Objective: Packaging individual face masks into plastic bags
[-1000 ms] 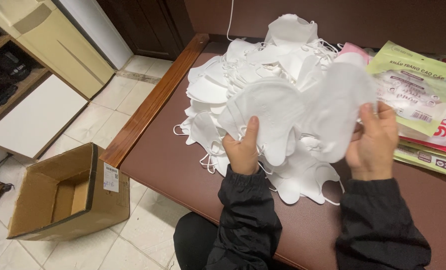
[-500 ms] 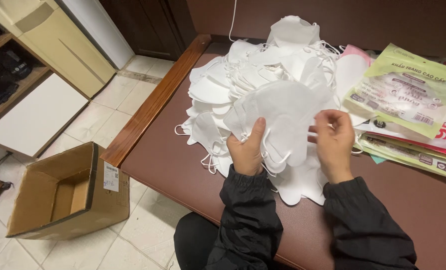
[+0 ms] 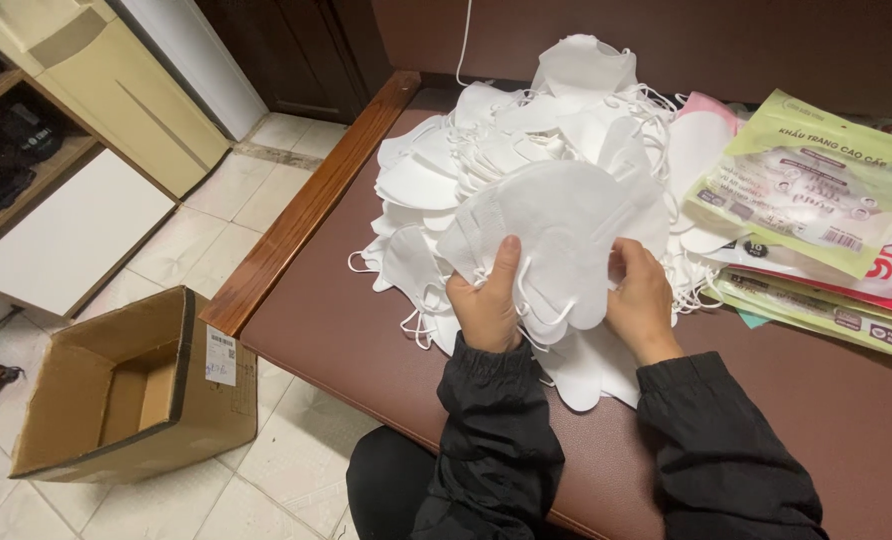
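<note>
A big heap of white face masks [image 3: 526,130] with thin ear loops lies on the brown table [image 3: 346,310]. My left hand [image 3: 486,305] grips a stack of white masks [image 3: 556,235] held just above the heap, thumb pressed on the front. My right hand [image 3: 641,295] pinches the same stack at its right edge. Both arms wear black sleeves. A few masks [image 3: 586,370] lie flat under my hands, partly hidden.
Several flat packets in green and clear plastic [image 3: 806,190] are piled at the table's right. An open cardboard box [image 3: 126,400] stands on the tiled floor at the left, below the table's wooden edge [image 3: 306,205]. A pale cabinet [image 3: 116,90] is at the back left.
My right hand has moved left from the spread-out masks and closed in on the stack, bringing the masks together in front of my left hand.
</note>
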